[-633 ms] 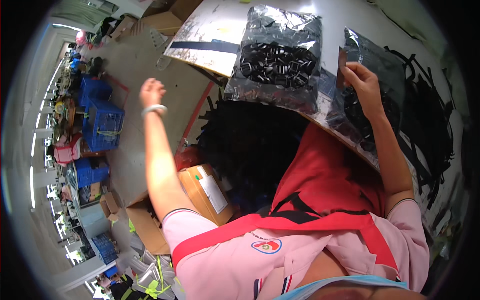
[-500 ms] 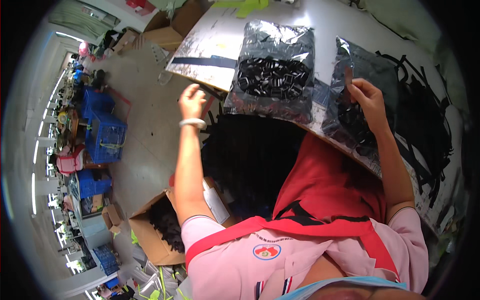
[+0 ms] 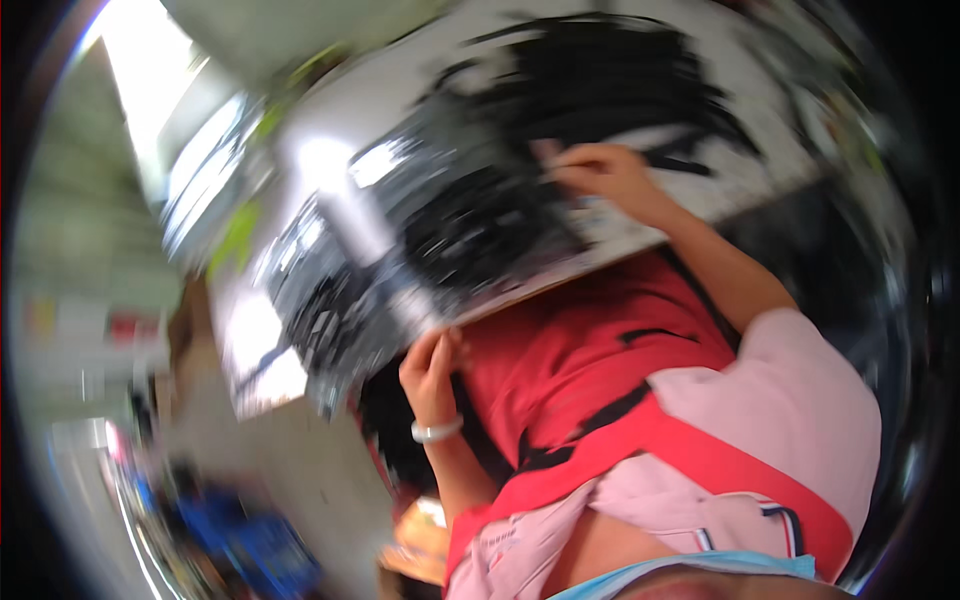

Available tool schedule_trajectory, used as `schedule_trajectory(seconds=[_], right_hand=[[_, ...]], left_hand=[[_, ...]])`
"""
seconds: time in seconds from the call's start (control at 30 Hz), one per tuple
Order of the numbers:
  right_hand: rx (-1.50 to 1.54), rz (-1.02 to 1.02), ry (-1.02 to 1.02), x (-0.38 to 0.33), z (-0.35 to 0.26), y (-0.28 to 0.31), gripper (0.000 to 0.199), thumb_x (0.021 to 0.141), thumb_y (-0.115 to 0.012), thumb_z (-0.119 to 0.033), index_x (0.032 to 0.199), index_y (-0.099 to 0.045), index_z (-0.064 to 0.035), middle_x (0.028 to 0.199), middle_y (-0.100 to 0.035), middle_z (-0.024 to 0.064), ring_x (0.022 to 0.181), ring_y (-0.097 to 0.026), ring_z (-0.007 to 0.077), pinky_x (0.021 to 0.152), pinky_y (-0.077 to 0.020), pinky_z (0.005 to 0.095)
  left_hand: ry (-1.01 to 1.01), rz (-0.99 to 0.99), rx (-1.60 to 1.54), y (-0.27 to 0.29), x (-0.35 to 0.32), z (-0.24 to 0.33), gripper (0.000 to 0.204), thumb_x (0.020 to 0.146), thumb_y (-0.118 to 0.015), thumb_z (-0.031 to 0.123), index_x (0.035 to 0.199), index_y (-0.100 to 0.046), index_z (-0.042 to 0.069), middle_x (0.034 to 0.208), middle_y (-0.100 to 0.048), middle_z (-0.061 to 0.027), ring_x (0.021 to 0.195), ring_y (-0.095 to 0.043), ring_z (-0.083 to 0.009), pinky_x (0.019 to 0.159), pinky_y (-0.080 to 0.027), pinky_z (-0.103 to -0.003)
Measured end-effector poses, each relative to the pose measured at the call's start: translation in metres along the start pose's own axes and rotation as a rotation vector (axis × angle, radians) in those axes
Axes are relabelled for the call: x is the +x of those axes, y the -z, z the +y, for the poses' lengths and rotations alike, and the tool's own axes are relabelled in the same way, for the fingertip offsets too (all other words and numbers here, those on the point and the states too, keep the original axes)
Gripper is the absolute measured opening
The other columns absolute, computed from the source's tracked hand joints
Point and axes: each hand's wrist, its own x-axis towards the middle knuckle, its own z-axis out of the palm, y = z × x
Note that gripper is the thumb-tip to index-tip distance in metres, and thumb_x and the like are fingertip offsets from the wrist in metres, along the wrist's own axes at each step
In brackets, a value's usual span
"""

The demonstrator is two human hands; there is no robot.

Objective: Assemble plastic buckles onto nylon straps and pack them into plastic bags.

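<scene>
My right hand (image 3: 605,180) pinches a small brownish strip (image 3: 547,152), blurred by motion, above the right side of a bag. That clear plastic bag (image 3: 430,150) lies on the table with a heap of black plastic pieces (image 3: 475,220) in it. My left hand (image 3: 430,375) is at the table's front edge, close to my red apron, with its fingers bent. Blur hides whether they are closed on anything. Left of the first bag lies a second clear bag (image 3: 300,260), also with small black pieces inside.
A pile of black straps (image 3: 610,80) spreads over the far right of the white table (image 3: 385,75). Bright yellow-green material (image 3: 235,235) hangs by its left edge. On the floor at lower left stand blue crates (image 3: 260,545). A cardboard box (image 3: 415,540) is below my left arm.
My view has swung to the right, so the bags appear further left. My left hand has come from out over the floor to the table edge. My right hand still pinches the strip.
</scene>
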Motion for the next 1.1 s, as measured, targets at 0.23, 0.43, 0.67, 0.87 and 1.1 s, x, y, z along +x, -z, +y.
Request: schedule_trajectory(seconds=[0.23, 0.43, 0.67, 0.87, 1.1], right_hand=[[-0.224, 0.527, -0.089, -0.063, 0.015, 0.19, 0.013, 0.09, -0.062, -0.012, 0.09, -0.065, 0.0, 0.075, -0.063, 0.0014, 0.069, -0.056, 0.0067, 0.064, -0.0461, 0.0237], [-0.883, 0.912, -0.258, -0.142, 0.071, 0.381, 0.021, 0.088, -0.059, -0.025, 0.097, -0.064, -0.0072, 0.082, -0.066, 0.0125, 0.075, -0.064, 0.0303, 0.067, -0.0489, 0.0399], [-1.188, 1.088, -0.344, -0.165, 0.085, 0.549, 0.021, 0.089, -0.059, -0.027, 0.095, -0.069, -0.0091, 0.082, -0.069, 0.011, 0.076, -0.065, 0.03, 0.067, -0.0504, 0.0418], [-1.878, 1.052, -0.458, -0.159, 0.089, 0.643, 0.02, 0.092, -0.054, -0.022, 0.096, -0.068, -0.0101, 0.084, -0.067, 0.0131, 0.089, -0.065, 0.0318, 0.071, -0.0543, 0.044], [-2.07, 0.838, -0.665, -0.121, 0.114, 0.671, 0.016, 0.081, -0.065, -0.004, 0.097, -0.069, -0.0066, 0.105, -0.064, 0.0145, 0.101, -0.062, 0.0318, 0.083, -0.0547, 0.0423]], left_hand=[[-0.178, -0.374, 0.784, -0.068, -0.001, -0.146, 0.013, 0.084, -0.065, 0.003, 0.096, -0.07, 0.002, 0.081, -0.068, -0.0064, 0.075, -0.063, -0.013, 0.067, -0.05, -0.028], [0.332, -0.325, 0.494, -0.081, 0.029, -0.144, 0.016, 0.089, -0.061, 0.005, 0.103, -0.067, 0.001, 0.08, -0.067, -0.0065, 0.057, -0.057, -0.0083, 0.047, -0.043, -0.021], [0.498, -0.261, 0.553, -0.078, 0.056, -0.151, 0.025, 0.091, -0.06, 0.009, 0.113, -0.063, -0.001, 0.085, -0.067, -0.0112, 0.052, -0.06, -0.0146, 0.041, -0.044, -0.023], [0.552, -0.29, 0.631, -0.08, 0.071, -0.162, 0.025, 0.09, -0.061, 0.011, 0.112, -0.062, -0.001, 0.083, -0.067, -0.011, 0.05, -0.059, -0.0148, 0.041, -0.043, -0.023], [0.564, -0.405, 0.813, -0.051, 0.084, -0.177, 0.02, 0.089, -0.059, 0.013, 0.107, -0.062, 0.005, 0.075, -0.066, -0.008, 0.046, -0.058, -0.0152, 0.038, -0.043, -0.024]])
